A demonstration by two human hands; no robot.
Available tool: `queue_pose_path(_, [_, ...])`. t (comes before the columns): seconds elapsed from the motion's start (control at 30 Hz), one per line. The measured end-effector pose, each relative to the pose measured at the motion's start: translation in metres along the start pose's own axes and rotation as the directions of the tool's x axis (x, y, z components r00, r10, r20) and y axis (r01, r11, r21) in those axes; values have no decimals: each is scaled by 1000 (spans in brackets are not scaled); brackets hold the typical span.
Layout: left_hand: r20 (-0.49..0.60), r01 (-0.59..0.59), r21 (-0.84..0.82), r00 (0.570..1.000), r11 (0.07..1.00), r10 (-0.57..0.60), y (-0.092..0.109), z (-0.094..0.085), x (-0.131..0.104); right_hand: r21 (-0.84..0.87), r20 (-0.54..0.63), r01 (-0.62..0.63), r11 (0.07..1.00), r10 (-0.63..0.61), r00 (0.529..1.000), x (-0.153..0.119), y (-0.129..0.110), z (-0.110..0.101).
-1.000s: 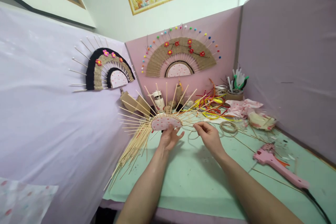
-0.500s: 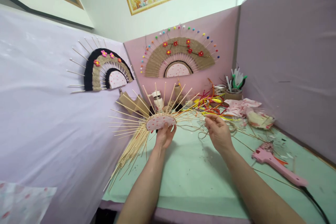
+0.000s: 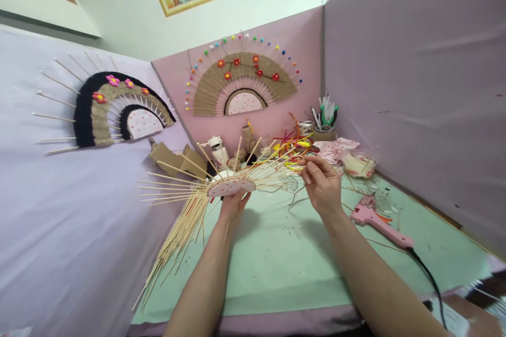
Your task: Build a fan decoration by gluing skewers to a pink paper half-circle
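My left hand (image 3: 234, 205) grips a half-round base (image 3: 231, 187) covered in white cloth with pink dots, holding it from below. Thin wooden sticks (image 3: 169, 188) fan out from its curved edge to the left, up and right. At the right end of the fan, my right hand (image 3: 321, 181) has thumb and fingers pinched together on twine (image 3: 299, 200), a strand of which hangs below the fingers. The far end of the strand is lost among the sticks on the right.
A bundle of loose sticks (image 3: 174, 242) lies at the left of the green tabletop (image 3: 276, 274). A pink glue gun (image 3: 381, 225) with its black cord rests at the right. Behind are cardboard (image 3: 168, 159), a white bottle (image 3: 218, 152) and tangled coloured stems (image 3: 292, 142). Two finished fans (image 3: 205, 87) hang on the partitions.
The camera view has swung right, so the surroundings slide left. The base is tilted flatter, its dotted face showing narrower. My right hand has risen slightly with the twine.
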State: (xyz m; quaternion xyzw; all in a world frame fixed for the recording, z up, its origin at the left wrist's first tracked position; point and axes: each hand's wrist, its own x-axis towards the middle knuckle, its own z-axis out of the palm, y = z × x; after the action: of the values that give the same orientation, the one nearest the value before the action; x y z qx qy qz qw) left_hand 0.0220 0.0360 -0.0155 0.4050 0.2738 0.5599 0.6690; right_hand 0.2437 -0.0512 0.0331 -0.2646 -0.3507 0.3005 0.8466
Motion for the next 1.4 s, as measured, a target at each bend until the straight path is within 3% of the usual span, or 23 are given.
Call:
queue_pose_path(0.37, [27,32,72,999,997,-34,-4,-5,2,-47,-123,2,999,-8,992,8,0,-6])
queue_pose_path(0.53, [17,13,47,1000,999,-14,-2,-2,0,-188,-169,-16,982,-16,985,6,6,-5])
queue_pose_path(0.77, [-13,-11,-37,1000,999,10,0,-4,3,-501,-87,84,862,-146,985,-10,4,1])
queue_pose_path(0.93, [-8,-28,-95,1000,995,28,4,-2,0,-637,120,64,768,16,993,-15,13,3])
queue_pose_path(1.03, [-20,-67,-128,998,989,65,6,3,-3,-727,309,118,677,169,936,-19,25,3])
queue_pose_path(1.13, [-4,-83,-150,997,985,83,8,6,-6,-780,421,178,601,292,859,-26,37,5])
queue_pose_path(1.27, [20,-84,-190,996,978,89,9,7,-7,-830,509,294,475,427,747,-35,45,10])
queue_pose_path(1.4, [43,-60,-195,997,979,70,8,11,-10,-862,507,396,317,555,659,-40,46,13])
